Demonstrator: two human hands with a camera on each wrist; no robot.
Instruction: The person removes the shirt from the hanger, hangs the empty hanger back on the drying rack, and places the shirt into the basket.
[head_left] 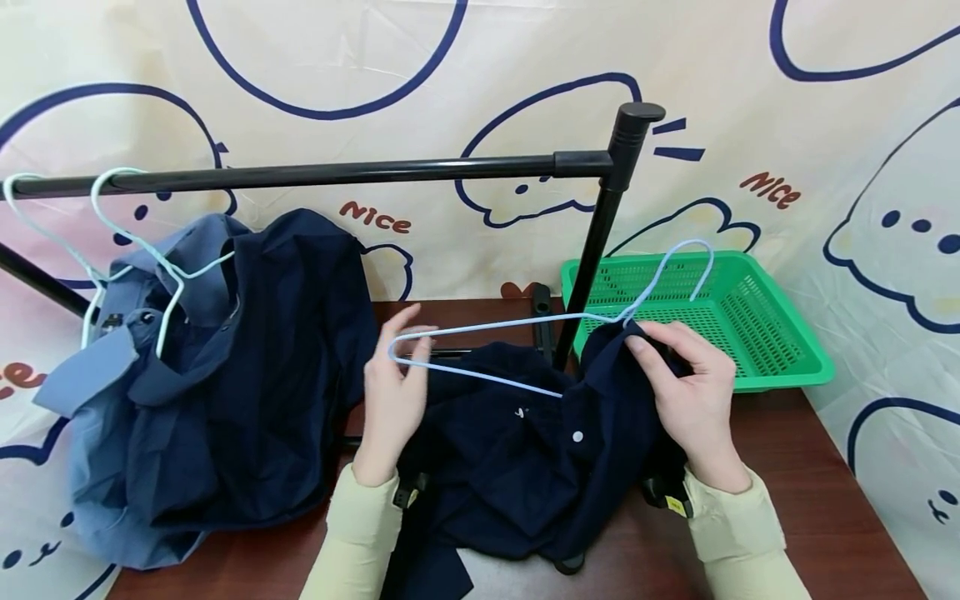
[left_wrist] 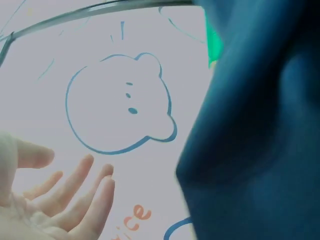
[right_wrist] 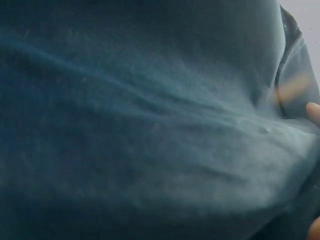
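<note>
A navy shirt (head_left: 517, 467) with a white button is bunched in front of me, and in the right wrist view its cloth (right_wrist: 150, 150) fills most of the picture. My right hand (head_left: 693, 396) pinches the shirt by its collar, just below the hook of a light blue hanger (head_left: 517, 321). The hanger's right part is hidden in the shirt, while its left end sticks out over the cloth. My left hand (head_left: 397, 400) is at that left end, thumb and fingers apart around it. In the left wrist view, this hand's fingers (left_wrist: 97, 207) are spread and loosely bent.
On the left, a black rack rail (head_left: 360, 172) carries mint-green hangers (head_left: 138, 237) with a light blue shirt (head_left: 97, 483) and a navy garment (head_left: 292, 375). Behind the rack's post (head_left: 600, 242) a green basket (head_left: 795, 342) stands on the brown table (head_left: 817, 500).
</note>
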